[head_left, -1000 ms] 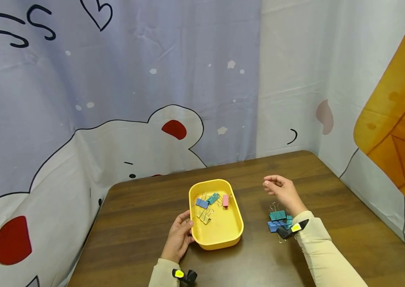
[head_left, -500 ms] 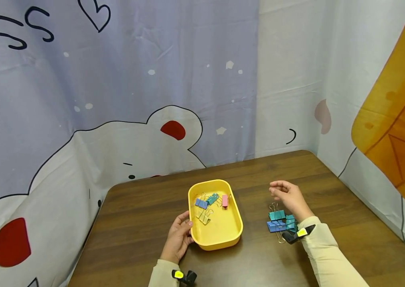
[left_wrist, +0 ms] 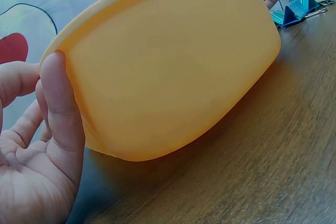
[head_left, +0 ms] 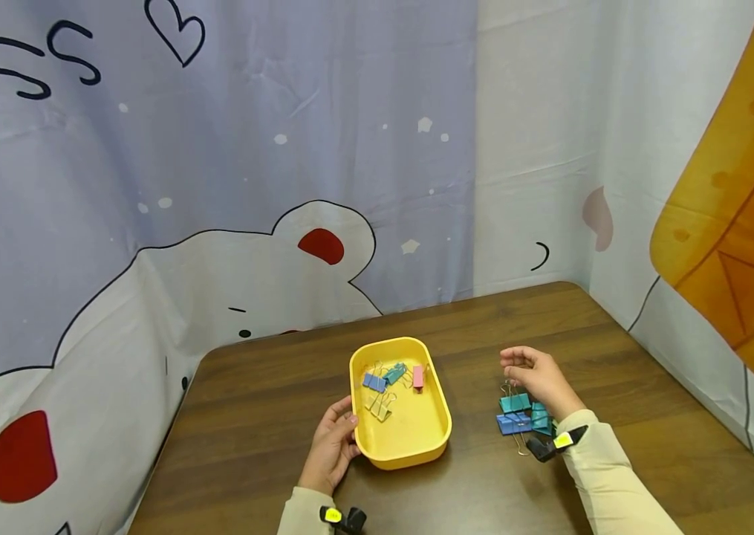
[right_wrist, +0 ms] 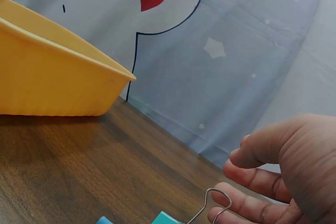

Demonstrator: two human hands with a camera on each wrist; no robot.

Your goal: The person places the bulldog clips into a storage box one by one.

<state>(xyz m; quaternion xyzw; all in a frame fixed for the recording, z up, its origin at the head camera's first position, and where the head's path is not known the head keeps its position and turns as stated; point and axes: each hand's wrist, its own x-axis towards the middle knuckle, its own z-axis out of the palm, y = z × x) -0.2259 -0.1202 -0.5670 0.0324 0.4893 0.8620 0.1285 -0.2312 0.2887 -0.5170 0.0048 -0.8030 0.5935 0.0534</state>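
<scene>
I see the left hand (head_left: pixel 331 449) pinching the yellow tray (head_left: pixel 413 427) at lower centre, the right hand (head_left: pixel 540 377) loosely curved and empty over the lower-right binder clips (head_left: pixel 515 403) — light, stiff, slick, I'd judge, and best gripped by their flat sides.

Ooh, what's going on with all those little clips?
A person has their left hand gripping the side of a yellow tray. Inside lie a pink clip, a blue clip and some others. Their right hand holds nothing. It is just above more clips, blue and teal ones, on the wooden table. Its fingers are close to one clip's wire handle, but I can't tell if they touch.
</scene>
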